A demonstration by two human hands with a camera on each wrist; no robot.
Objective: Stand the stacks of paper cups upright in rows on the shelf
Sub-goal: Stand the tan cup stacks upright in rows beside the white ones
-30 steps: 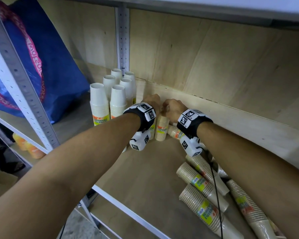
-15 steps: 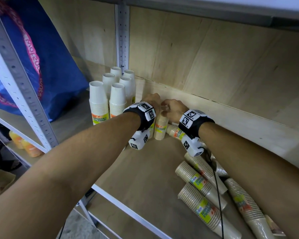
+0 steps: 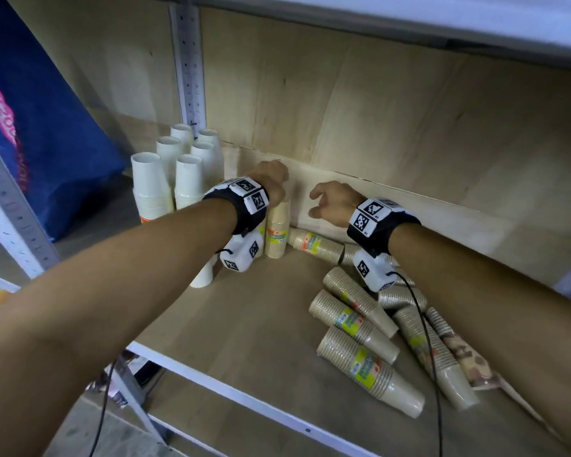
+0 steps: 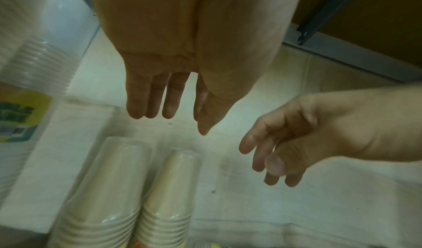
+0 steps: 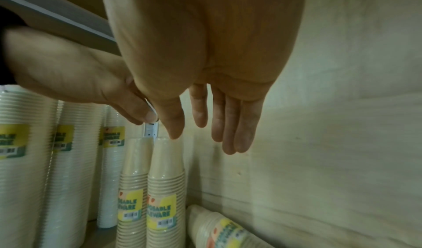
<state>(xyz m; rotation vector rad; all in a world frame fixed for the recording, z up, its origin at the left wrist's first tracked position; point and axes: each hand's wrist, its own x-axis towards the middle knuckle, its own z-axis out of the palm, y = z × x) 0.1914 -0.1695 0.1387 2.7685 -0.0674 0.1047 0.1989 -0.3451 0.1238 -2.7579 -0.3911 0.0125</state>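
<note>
Two short beige cup stacks [image 3: 277, 230] stand upright side by side near the back wall, next to several tall white stacks [image 3: 182, 173]. My left hand [image 3: 274, 174] hovers just above their tops [image 4: 169, 176] with its fingers straight and holds nothing. To their right, my right hand [image 3: 320, 202] hangs apart from them, fingers relaxed and empty, as the right wrist view [image 5: 205, 131] confirms. One beige stack [image 3: 314, 244] lies on its side along the wall beside the upright pair. Several more beige stacks [image 3: 353, 315] lie flat at the right of the shelf.
A blue bag [image 3: 47, 133] fills the shelf's left end behind a grey metal post [image 3: 10, 219]. The shelf's white front rail [image 3: 244, 397] runs diagonally below my arms. A patterned pack [image 3: 468, 357] lies among the fallen stacks. The upper shelf board [image 3: 409, 24] hangs low overhead.
Both hands were curled together on top of the beige stack. Now the right hand has let go and drawn off to the right, and the left hand has opened above the stack.
</note>
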